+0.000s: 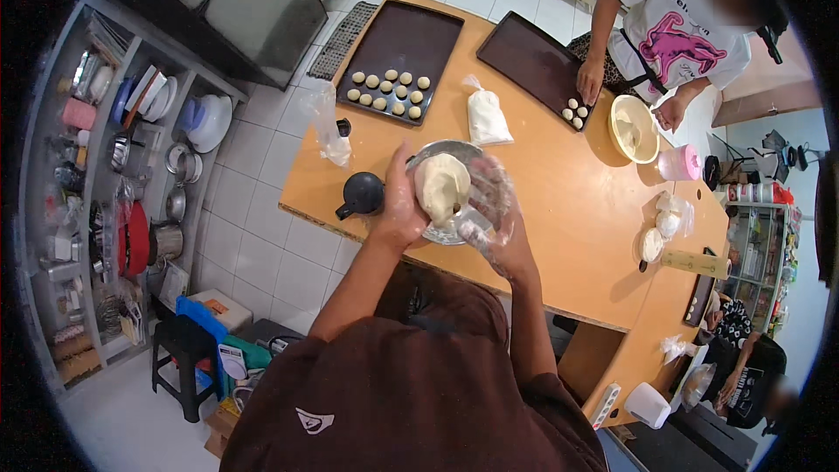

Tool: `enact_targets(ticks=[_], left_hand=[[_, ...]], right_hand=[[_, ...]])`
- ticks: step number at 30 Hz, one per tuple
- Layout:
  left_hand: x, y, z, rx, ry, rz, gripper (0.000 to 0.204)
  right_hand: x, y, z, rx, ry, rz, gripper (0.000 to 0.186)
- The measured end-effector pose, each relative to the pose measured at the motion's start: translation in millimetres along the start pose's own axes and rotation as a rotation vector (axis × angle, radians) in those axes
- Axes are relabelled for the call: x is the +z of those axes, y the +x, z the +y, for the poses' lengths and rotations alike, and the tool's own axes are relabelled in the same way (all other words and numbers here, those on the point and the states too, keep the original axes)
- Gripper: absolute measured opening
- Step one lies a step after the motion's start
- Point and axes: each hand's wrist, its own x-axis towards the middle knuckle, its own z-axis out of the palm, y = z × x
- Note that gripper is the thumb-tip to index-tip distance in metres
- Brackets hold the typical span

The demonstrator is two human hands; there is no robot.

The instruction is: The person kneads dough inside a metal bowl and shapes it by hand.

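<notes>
My left hand [402, 203] cups the left side of a big pale lump of dough [440, 182] over a round metal bowl [464, 149]. A small dark spot shows at the dough's lower right edge; I cannot make out what it is. My right hand [494, 208], dusted white with flour, is at the bowl's right side with its fingers apart. Beyond the bowl stands a clear bag of white powder [488, 116]. A dark baking tray [404, 39] at the far left holds several small dough balls [391, 93] at its near end.
A black round container [361, 193] and a crumpled plastic bag [330, 133] lie by the wooden table's [559, 227] left edge. Across it, a co-worker's hand [591, 79] is at a second tray [529, 61], near a yellow bowl [634, 128]. Shelves [131, 166] line the left wall.
</notes>
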Motion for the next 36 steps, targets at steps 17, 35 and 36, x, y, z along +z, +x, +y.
enact_targets(ticks=[17, 35, 36], left_hand=[[-19.3, 9.5, -43.6, 0.266, 0.385, -0.112, 0.069], [-9.7, -7.6, -21.0, -0.088, 0.211, -0.108, 0.083], [6.7, -13.3, -14.5, -0.101, 0.214, 0.049, 0.096]], right_hand=[[-1.5, 38.0, 33.5, -0.071, -0.385, 0.328, 0.030], [6.2, 29.6, 41.8, -0.722, -0.692, 0.103, 0.028], [6.9, 33.1, 45.1, -0.628, -0.636, 0.285, 0.014]])
